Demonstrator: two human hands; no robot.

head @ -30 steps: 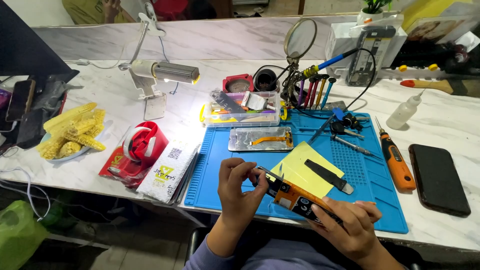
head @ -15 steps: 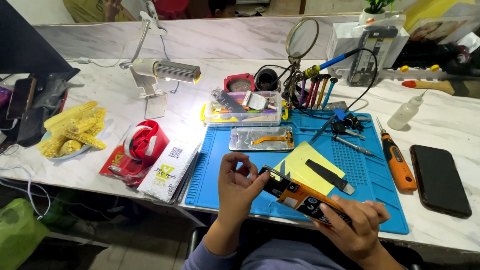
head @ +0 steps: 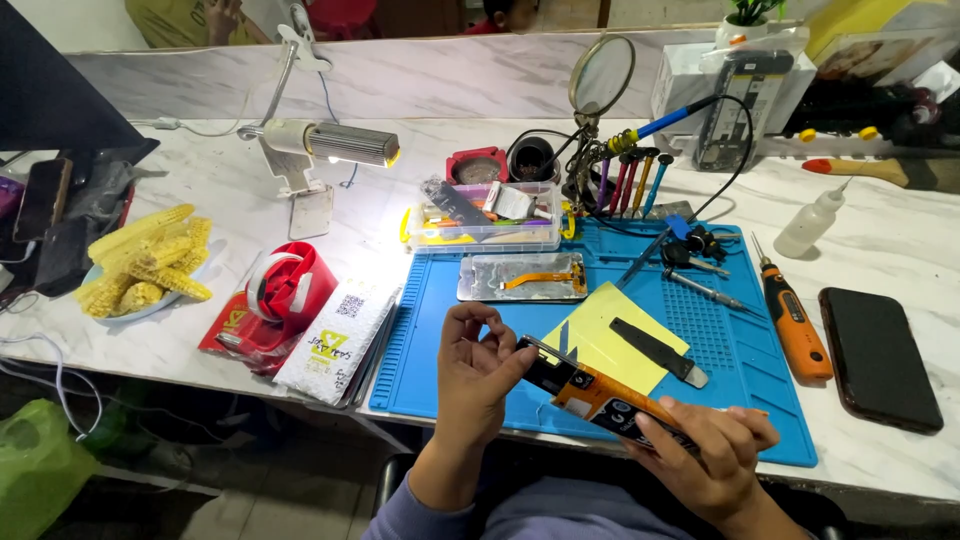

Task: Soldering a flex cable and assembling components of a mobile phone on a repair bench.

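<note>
My right hand [head: 712, 448] grips the near end of a long orange-and-black phone part [head: 590, 392] held over the front edge of the blue work mat [head: 430, 340]. My left hand [head: 480, 372] pinches the part's far dark end with thumb and fingers. Just behind it on the mat lie a yellow sheet [head: 603, 340] and a flat black pry tool [head: 658, 351]. An opened phone frame with an orange flex cable [head: 524, 277] rests further back on the mat.
An orange electric screwdriver [head: 793, 316] and a black phone [head: 879, 355] lie at the right. A clear parts box [head: 486, 215], tool stand with magnifier [head: 602, 120], desk lamp [head: 330, 145], squeeze bottle [head: 815, 222], red tape reel [head: 285, 290] and plate of corn cobs [head: 145, 262] crowd the table.
Both hands and the orange-and-black part have stayed over the mat's front edge, with only slight finger shifts at the left hand.
</note>
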